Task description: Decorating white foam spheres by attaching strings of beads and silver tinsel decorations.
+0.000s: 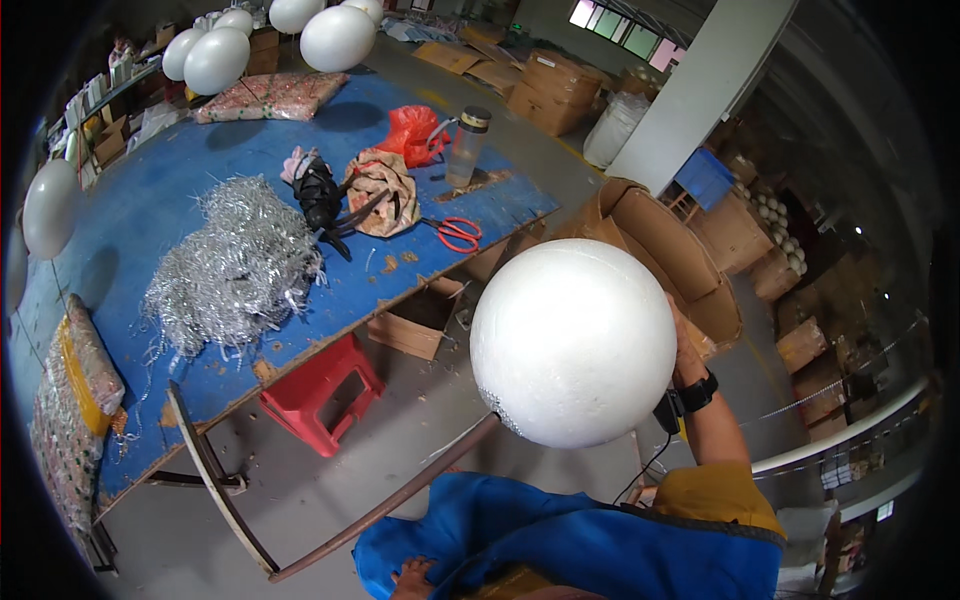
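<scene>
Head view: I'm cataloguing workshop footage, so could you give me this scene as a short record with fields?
Right hand: against the ball's right side, fingers partly hidden behind it
Left hand: at the lower edge, by blue cloth
Ball: large, white, silvery patch at lower left
Table: blue top, worn near edge
On table: silver tinsel, red-handled scissors, bottle, red bag
Near table edge: red stool
Background: cartons

A blue table (170, 165) bears silver tinsel (240, 265), scissors (460, 236) and a bottle (466, 152).
</scene>
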A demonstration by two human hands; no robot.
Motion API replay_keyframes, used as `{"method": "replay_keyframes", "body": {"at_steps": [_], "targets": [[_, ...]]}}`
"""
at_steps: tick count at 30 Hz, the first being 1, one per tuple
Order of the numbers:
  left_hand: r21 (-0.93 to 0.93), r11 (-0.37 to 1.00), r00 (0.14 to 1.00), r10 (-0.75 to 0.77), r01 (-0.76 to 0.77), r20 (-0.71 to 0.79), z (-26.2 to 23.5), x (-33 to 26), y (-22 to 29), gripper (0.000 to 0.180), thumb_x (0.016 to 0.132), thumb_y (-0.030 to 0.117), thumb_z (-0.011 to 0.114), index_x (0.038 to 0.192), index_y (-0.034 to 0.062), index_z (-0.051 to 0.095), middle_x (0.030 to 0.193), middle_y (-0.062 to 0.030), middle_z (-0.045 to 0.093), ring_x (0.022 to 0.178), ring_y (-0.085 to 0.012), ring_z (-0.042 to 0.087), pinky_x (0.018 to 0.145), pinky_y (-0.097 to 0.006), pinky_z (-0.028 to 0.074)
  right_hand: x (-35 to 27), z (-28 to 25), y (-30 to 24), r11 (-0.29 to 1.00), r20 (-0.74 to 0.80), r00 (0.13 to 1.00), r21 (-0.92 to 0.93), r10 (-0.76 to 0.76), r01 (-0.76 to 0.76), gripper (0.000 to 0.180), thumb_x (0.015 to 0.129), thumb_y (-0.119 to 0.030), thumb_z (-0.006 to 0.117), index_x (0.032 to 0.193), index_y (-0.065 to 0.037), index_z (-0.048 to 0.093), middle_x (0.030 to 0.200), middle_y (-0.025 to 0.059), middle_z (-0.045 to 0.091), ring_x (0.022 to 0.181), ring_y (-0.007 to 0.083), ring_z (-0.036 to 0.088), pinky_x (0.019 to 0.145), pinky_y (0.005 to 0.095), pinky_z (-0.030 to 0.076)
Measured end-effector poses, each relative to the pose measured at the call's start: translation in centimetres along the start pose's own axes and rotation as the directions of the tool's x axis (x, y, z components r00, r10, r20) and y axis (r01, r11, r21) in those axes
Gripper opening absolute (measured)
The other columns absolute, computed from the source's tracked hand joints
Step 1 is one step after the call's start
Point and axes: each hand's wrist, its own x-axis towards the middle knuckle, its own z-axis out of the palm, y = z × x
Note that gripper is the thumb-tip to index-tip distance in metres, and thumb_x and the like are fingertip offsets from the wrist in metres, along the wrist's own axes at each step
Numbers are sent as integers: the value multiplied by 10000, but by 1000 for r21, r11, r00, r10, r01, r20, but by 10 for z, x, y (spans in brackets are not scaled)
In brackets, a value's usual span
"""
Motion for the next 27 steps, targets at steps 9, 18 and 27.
{"method": "replay_keyframes", "body": {"at_steps": [9,18,27], "targets": [[3,1000,1000,22,-22,11,8,28,-4,625,638,472,673,1209,287,499,1321,10,390,1248,-238,318,934,-677,143,-9,-6,22,993,9,997,94,-72,71,447,946,-386,332,1105,-30,550,920,47,605,780,100,538,688,247,435],[93,992,997,81,-82,14,-48,40,22,635,621,494,682,1190,260,523,1302,0,419,1237,-242,336,933,-681,134,-2,-26,24,940,264,920,258,-289,222,380,942,-335,370,1021,-29,580,1114,64,532,1019,149,497,891,288,373],[170,966,980,200,-194,-18,-86,43,38,669,572,551,698,1120,187,579,1199,-28,514,1174,-266,409,931,-678,138,-8,-37,28,816,234,782,160,-578,555,493,958,-364,316,921,17,627,1130,101,501,1017,186,497,905,318,385]]}}
